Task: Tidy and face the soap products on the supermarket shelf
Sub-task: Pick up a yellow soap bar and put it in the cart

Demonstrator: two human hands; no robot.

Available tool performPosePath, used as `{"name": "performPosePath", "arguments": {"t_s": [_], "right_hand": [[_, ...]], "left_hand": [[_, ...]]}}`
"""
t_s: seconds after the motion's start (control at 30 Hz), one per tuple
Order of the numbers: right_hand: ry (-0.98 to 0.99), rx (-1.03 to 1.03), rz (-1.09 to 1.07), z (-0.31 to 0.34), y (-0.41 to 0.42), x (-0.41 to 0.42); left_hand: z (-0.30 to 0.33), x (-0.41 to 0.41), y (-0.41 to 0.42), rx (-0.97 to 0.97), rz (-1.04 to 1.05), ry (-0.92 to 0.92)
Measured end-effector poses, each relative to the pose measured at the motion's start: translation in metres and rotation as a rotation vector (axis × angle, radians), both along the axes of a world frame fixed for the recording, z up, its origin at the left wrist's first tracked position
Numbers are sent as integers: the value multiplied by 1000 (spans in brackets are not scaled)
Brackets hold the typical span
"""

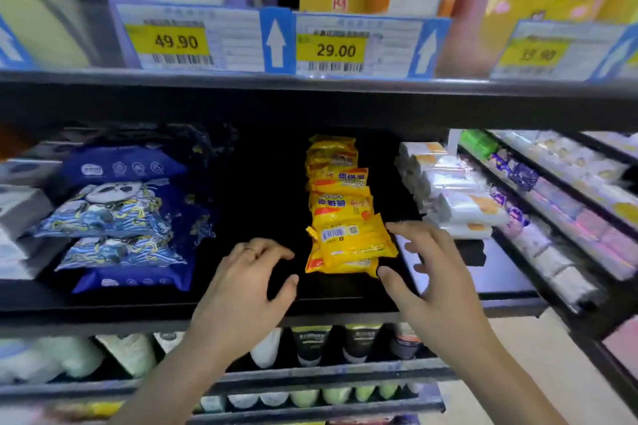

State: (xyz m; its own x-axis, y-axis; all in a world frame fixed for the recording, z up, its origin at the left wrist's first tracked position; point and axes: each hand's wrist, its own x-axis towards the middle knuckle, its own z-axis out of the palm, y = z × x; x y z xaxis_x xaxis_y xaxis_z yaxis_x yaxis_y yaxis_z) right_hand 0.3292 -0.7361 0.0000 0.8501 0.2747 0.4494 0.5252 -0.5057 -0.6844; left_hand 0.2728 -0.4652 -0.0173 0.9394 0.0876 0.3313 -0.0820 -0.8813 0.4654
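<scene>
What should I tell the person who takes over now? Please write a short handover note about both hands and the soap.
Left hand: open, holds nothing, left of the yellow soap packs.
Right hand: open, fingers spread by the front pack; thumb near its lower corner, contact unclear.
Soap: one row running to the back of the dark shelf.
Done: row formed.
Left: the front pack lies barcode-up and skewed; turn and align it.

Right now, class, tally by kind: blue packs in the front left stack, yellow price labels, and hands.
Blue packs: 4
Yellow price labels: 3
Hands: 2 (left hand, right hand)
Total: 9
</scene>
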Motion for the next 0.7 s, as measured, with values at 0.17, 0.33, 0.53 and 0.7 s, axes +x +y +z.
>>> {"name": "performPosePath", "arguments": {"t_s": [0.17,0.33,0.53,0.7], "right_hand": [[121,-20,146,-10,6,27],[110,-7,141,-21,11,30],[220,119,143,-23,10,38],[105,143,-14,-30,16,31]], "left_hand": [[2,2,1,-59,48,43],[-1,2,4,-72,64,57],[-4,3,2,-123,88,34],[0,3,-3,-306,57,-35]]}}
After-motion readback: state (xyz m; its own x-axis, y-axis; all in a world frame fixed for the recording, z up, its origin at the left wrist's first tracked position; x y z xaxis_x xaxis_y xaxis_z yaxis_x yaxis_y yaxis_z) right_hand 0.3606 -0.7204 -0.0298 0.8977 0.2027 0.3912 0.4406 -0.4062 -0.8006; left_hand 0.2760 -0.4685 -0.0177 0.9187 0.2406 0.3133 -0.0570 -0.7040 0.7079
